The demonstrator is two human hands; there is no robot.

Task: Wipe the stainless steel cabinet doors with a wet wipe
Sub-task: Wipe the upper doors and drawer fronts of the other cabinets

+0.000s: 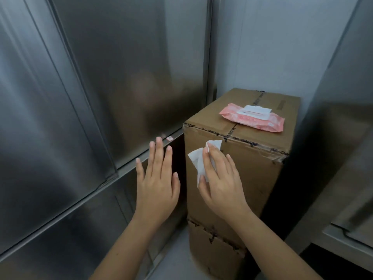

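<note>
We faced a steel cabinet (210, 57) whose two tall doors filled the left of the head view; the left door (40, 118) and the right door (131, 67) were both closed and met at a narrow vertical seam; their brushed surfaces showed dull reflections; under them ran a lower panel (70, 229) of the same metal.

Our left hand (157, 190) was raised before the bottom edge of the right door, palm towards the metal, fingers straight and slightly spread; its grip was open and held nothing; whether the fingertips touched the steel we could not tell.

Our right hand (222, 182) was up just beside it, in front of a tall cardboard box (252, 174); its grip was closed on the wet wipe (198, 160), a crumpled white sheet pinched between thumb and fingers, its corners sticking out above and to the left of them; the wipe was clear of both doors, and we could not tell whether it touched the box.

The cardboard box stood in the corner just right of the cabinet, resting on a battered lower box (218, 255); on its taped top lay a pink pack of wipes (252, 118), flat, white lid facing up; behind it rose a pale wall (272, 47); further right stood another steel surface (343, 138).
</note>
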